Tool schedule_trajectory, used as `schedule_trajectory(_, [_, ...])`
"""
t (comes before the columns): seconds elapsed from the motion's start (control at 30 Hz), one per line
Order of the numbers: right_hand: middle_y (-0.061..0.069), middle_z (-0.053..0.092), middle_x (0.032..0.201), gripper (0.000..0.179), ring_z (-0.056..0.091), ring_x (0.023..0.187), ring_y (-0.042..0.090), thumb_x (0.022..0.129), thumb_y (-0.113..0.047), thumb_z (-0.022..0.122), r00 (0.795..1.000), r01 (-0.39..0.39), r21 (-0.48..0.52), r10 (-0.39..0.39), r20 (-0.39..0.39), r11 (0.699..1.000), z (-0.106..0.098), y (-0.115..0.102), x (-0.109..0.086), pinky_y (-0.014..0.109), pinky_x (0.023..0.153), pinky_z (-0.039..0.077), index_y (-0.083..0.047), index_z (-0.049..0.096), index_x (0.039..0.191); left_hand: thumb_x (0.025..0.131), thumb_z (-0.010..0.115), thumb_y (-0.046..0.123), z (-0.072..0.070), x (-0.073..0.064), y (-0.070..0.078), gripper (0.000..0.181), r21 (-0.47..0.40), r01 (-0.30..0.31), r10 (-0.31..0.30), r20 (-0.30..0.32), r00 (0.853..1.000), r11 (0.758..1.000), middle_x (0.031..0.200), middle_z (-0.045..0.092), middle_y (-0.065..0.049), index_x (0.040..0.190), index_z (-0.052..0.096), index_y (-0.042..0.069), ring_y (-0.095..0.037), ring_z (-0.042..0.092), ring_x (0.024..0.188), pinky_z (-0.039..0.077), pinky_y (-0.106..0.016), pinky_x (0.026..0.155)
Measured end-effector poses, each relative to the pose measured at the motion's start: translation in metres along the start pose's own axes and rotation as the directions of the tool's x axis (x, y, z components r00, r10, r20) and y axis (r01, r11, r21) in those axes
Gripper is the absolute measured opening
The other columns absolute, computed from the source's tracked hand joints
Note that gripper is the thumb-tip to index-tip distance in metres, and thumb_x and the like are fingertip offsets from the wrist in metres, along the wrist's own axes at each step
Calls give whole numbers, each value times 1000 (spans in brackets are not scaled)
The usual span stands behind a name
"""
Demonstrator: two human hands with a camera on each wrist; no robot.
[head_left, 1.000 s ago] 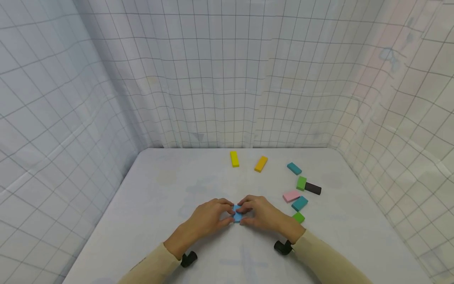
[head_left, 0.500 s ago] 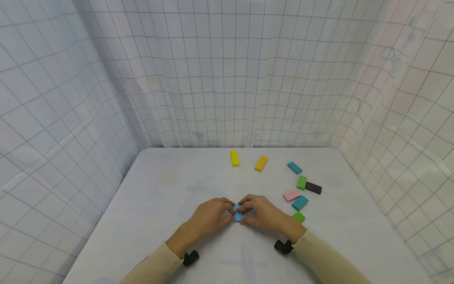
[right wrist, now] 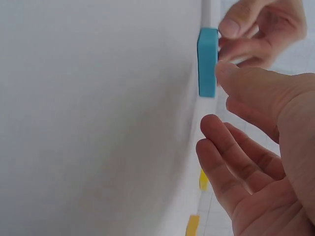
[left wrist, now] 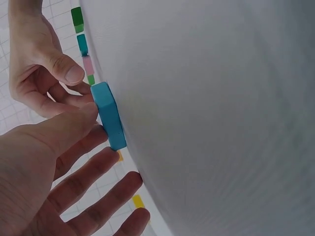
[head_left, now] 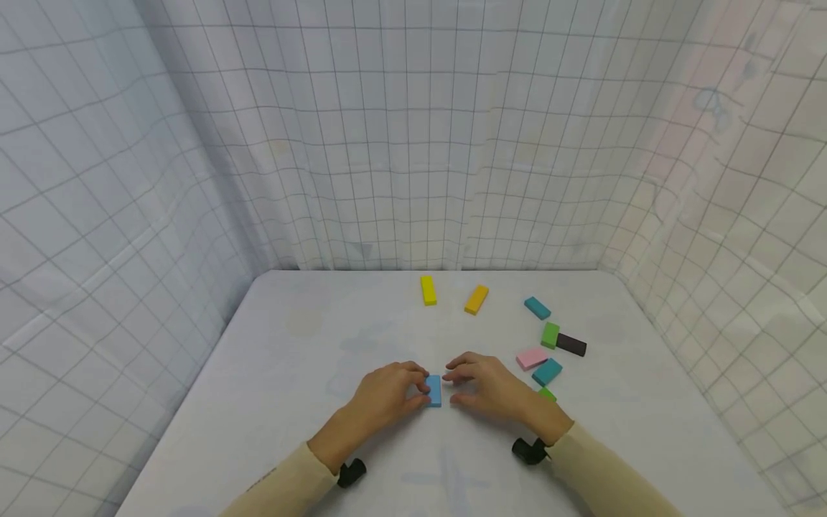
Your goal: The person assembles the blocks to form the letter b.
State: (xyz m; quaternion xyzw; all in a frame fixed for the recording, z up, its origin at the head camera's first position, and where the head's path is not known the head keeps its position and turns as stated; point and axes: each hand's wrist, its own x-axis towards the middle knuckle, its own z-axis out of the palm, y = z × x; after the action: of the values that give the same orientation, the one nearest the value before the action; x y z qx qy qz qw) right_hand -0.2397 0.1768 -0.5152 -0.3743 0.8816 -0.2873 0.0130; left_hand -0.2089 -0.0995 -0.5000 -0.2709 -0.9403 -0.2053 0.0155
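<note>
Cloth (head_left: 388, 129), white with thin dark grid, hangs on the left, behind and on the right of a white table (head_left: 258, 402). From the left comes a beige sleeve (head_left: 284, 485), and beside its cuff is a small black device (head_left: 352, 474). Then comes the left hand (head_left: 388, 388): its thumb and bent fingers are at the left part of a light blue block (head_left: 435, 391), holding it with a small gap between thumb and forefinger, while in the left wrist view the other fingers spread loosely. This block lies on the table between the two hands. Farther back are a yellow block (head_left: 428, 291) and, to its right, an orange block (head_left: 477, 300). Next is the right hand (head_left: 484, 384), just beside the blue block but apart from it; its thumb and fingers are parted and hold nothing. More to the right is a second black device (head_left: 530, 452) under the wrist, then a pink block (head_left: 532, 358) very near a teal block (head_left: 547, 372), and another teal block (head_left: 538, 308) lies farther back. One green block (head_left: 548, 394) is partly hidden by the forearm; another green block (head_left: 550, 335) touches the end of a black block (head_left: 571, 345).
</note>
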Motion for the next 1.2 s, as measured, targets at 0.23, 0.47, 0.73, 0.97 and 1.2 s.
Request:
schedule_trajectory(0.23, [6,79,142,34,81,120,22,104,-20,92,994,-66,-10,65,-83,998,-21,15,-19,42,106,71,-10,86,136,99,97,26,0,-1,3,15,7,10,-10,2,1000,1000,137,86,-2,108,92,15,-28,84,126,71,-50,104])
schedule_trajectory(0.47, [10,81,132,35,83,104,25,98,-10,96,976,-87,-44,76,-206,995,-40,37,-39,40,93,73,-5,86,131,98,97,27,2,-2,-2,14,14,-7,7,-6,1000,1000,138,85,0,107,91,17,-28,84,125,72,-48,101])
schedule_trajectory(0.73, [7,81,123,36,73,94,17,96,-9,97,937,-221,-81,188,-293,972,-69,55,-64,31,81,68,-5,86,129,98,97,28,7,-2,-4,15,20,-11,11,-11,1000,1000,137,86,1,107,91,18,-26,85,124,72,-47,100])
schedule_trajectory(0.97, [16,76,116,35,70,91,18,95,-9,98,926,-288,-116,245,-288,951,-81,68,-74,25,74,61,-1,86,127,96,98,28,7,-2,-3,15,37,-13,14,-28,1000,999,134,87,1,105,91,18,-25,86,120,73,-45,98])
schedule_trajectory(1.2, [11,72,111,39,62,89,15,94,-19,100,912,-364,-83,337,-234,928,-76,76,-75,23,71,52,-3,87,127,96,99,25,7,-2,-3,14,28,-27,28,-49,998,999,133,87,0,103,91,17,-25,86,119,73,-45,96])
